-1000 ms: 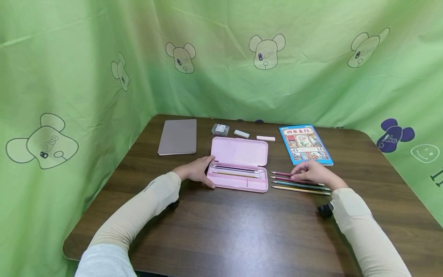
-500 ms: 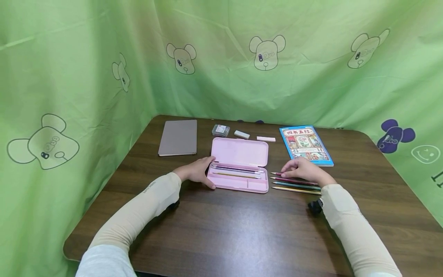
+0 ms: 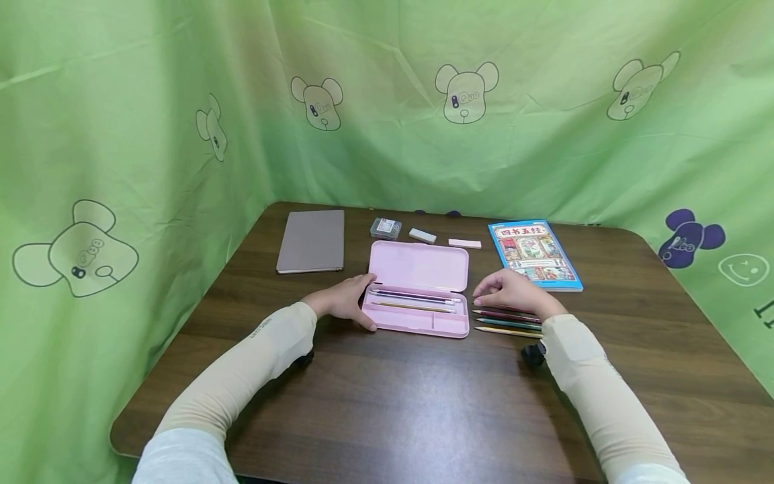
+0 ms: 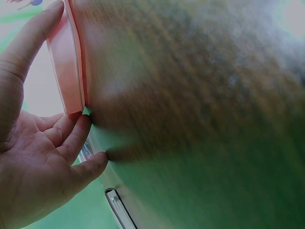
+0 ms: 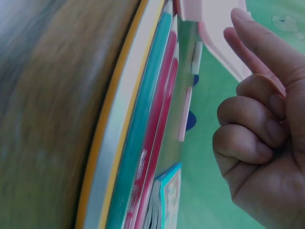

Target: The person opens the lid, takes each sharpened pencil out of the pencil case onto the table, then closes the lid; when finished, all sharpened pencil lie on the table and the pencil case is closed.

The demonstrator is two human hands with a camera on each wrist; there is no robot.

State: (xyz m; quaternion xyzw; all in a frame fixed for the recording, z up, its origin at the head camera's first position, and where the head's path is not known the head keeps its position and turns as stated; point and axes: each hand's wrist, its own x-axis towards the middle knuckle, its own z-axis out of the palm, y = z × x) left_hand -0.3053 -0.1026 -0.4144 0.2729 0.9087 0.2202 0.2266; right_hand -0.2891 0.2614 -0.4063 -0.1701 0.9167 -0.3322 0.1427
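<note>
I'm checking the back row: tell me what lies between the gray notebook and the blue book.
The head view shows a small gray box, a white block and a pale pink strip there, with the pink pencil case's open lid just nearer.

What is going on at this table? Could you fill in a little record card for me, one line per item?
Left hand: grips the left end of the pencil case
Right hand: by the pencil tips; holds nothing visible
Pencil case: pink, lid open
Pencils in case: lying lengthwise; exact number unclear
Pencils on table: two red pencils, one teal pencil, one yellow-and-white pencil
Back of table: grey notebook, small clear box, white block, pink-and-white strip, blue-edged book
Backdrop: green cloth
</note>
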